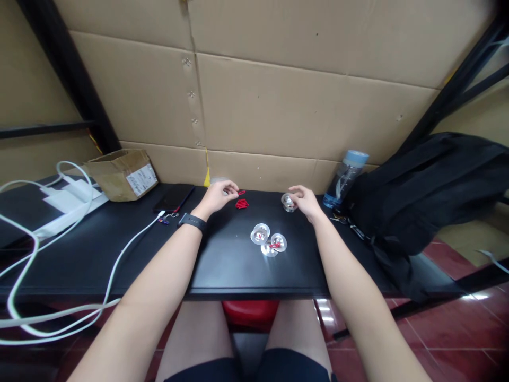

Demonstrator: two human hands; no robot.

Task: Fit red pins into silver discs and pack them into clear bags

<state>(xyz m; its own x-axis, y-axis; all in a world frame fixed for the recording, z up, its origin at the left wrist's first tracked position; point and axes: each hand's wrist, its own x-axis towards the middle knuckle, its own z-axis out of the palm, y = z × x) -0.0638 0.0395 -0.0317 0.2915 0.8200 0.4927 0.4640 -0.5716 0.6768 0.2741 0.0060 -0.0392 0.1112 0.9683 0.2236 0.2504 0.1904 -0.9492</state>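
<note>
My left hand (219, 196), with a dark watch on the wrist, has thumb and finger pinched on a small red loop-shaped piece (242, 192). Just below it on the black table lies a small pile of similar red pieces (242, 203). To the right, my right hand (304, 200) has its fingers closed at the edge of a clear, shiny round disc (287, 200), which sits with other such discs. Nearer to me, a cluster of 3 clear discs (260, 233) with silvery centres rests on the table; red bits show on some of them.
The black table (230, 276) ends at a cardboard wall. At left are an open cardboard box (123, 175), a dark phone (173, 198), and white cables (131, 249). A blue-lidded bottle (345, 178) and a black backpack (425, 185) stand at right.
</note>
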